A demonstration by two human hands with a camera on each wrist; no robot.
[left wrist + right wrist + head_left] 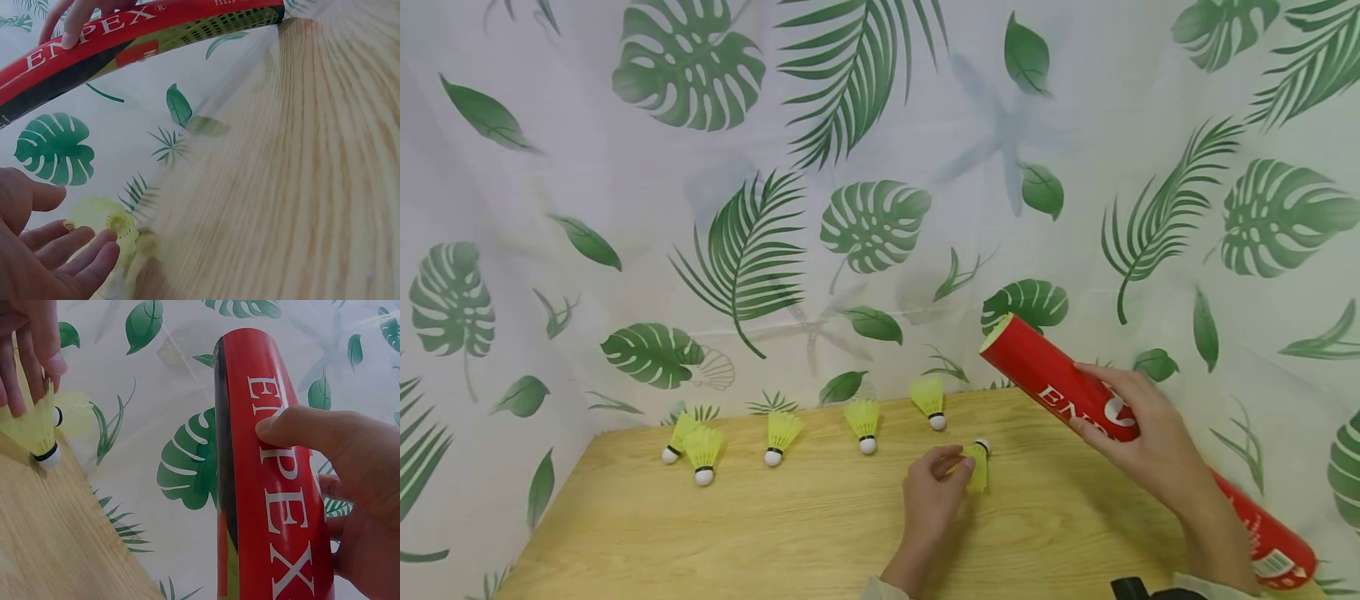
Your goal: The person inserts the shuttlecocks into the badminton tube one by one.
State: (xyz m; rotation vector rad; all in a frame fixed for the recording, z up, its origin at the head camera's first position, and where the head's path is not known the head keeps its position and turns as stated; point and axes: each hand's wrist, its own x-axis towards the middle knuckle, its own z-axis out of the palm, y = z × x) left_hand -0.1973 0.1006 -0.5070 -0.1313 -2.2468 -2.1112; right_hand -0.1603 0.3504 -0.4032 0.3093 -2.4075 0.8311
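Observation:
My right hand [1138, 433] grips a long red ENPEX shuttlecock tube [275, 456] around its side. The tube slants, its upper end facing up and left with pale yellow-green showing there, while its lower end [1281, 537] shows past my forearm. My left hand [934, 492] is over a yellow shuttlecock [979, 475] at the wooden tabletop, its thumb and fingers at the skirt. In the left wrist view the thumb stands apart from loosely extended fingers, beside the fluted skirt [100, 212]. This shuttlecock's white cork [49, 455] points away from me.
Several other yellow shuttlecocks lie along the back of the wooden table [760, 533], including a pair [703, 450] at the left and one [929, 400] near my left hand. A white leaf-print curtain [925, 133] hangs behind the table and along both sides.

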